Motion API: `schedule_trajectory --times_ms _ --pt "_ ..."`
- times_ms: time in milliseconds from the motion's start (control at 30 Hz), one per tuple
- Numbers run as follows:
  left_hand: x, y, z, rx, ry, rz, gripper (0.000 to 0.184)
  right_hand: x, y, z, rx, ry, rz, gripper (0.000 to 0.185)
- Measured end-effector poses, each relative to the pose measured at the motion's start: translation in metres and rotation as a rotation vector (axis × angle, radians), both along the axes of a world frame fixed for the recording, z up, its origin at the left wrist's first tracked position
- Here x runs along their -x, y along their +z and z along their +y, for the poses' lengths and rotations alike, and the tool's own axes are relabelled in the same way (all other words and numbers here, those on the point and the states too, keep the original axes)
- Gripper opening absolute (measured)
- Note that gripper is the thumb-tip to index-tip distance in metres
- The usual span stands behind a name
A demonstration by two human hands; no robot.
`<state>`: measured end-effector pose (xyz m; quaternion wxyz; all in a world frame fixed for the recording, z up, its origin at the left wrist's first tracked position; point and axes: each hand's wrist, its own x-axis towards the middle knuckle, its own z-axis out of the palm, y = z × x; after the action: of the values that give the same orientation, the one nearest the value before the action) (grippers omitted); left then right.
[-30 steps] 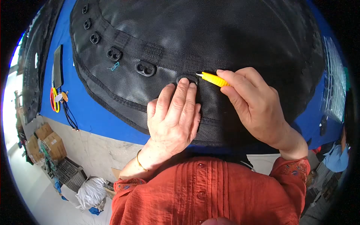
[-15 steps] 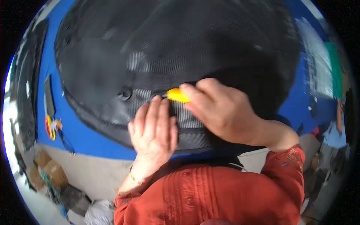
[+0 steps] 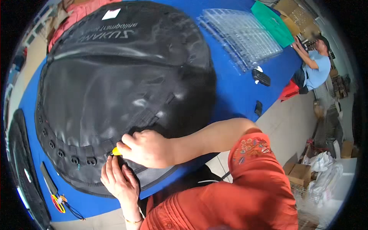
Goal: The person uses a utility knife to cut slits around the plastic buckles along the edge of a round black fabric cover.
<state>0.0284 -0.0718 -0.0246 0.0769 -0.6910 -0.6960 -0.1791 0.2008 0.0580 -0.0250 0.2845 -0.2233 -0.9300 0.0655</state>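
Observation:
A large round black fabric piece (image 3: pixel 88 92) lies on the blue table, with a row of black plastic fittings (image 3: pixel 75 160) along its near left rim. My left hand (image 3: pixel 119 180) rests on that rim, palm down, fingers stretched out and fingertips at the strap edge. My right hand (image 3: pixel 147 148) is closed around a yellow-handled tool (image 3: pixel 116 151), its tip just above my left fingertips. Whatever fitting lies under the left fingertips is hidden from view.
Scissors (image 3: pixel 58 201) with red and yellow handles lie at the left on the blue table (image 3: pixel 92 212). Clear plastic strips (image 3: pixel 245 38), a green sheet (image 3: pixel 273 23) and a black case (image 3: pixel 261 77) lie at the right. Another person (image 3: pixel 318 65) is at the far right.
The view has swung to the right, bringing the other person and more of the round piece into sight. Both hands stay together at the rim, the right still holding the yellow tool.

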Motion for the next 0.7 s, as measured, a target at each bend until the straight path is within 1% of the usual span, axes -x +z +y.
schedule_trajectory --times_ms 33,200,300,333,400,467,567,633,700 --pt "0.001 -0.002 0.001 -0.011 -0.003 -0.006 0.042 0.005 -0.002 -0.003 0.0 -0.047 -0.028 0.028" --pt "0.001 -0.005 0.001 -0.025 0.002 -0.012 0.041 0.007 -0.008 -0.002 -0.06 -0.035 -0.065 0.029" --pt "0.0 -0.003 0.001 -0.018 0.013 -0.018 0.041 0.009 -0.012 -0.003 -0.075 -0.038 -0.036 0.029" --pt "-0.002 -0.001 0.001 -0.032 0.019 -0.021 0.038 0.01 -0.014 -0.002 -0.075 -0.022 -0.036 0.029" --pt "-0.004 0.002 0.003 -0.04 0.009 -0.013 0.037 0.014 -0.018 -0.002 -0.082 -0.045 -0.006 0.027" --pt "-0.004 0.003 0.004 -0.042 0.008 -0.004 0.037 0.017 -0.019 -0.002 -0.004 0.001 0.022 0.025" --pt "-0.003 0.003 0.004 -0.048 0.013 -0.001 0.036 0.02 -0.021 -0.001 0.012 0.01 0.052 0.025" --pt "0.0 0.001 0.003 -0.027 0.004 -0.016 0.04 0.021 -0.022 0.001 0.013 0.014 0.049 0.025" --pt "0.002 0.0 0.003 -0.022 0.008 -0.01 0.04 0.021 -0.023 0.0 0.017 0.023 0.046 0.025"
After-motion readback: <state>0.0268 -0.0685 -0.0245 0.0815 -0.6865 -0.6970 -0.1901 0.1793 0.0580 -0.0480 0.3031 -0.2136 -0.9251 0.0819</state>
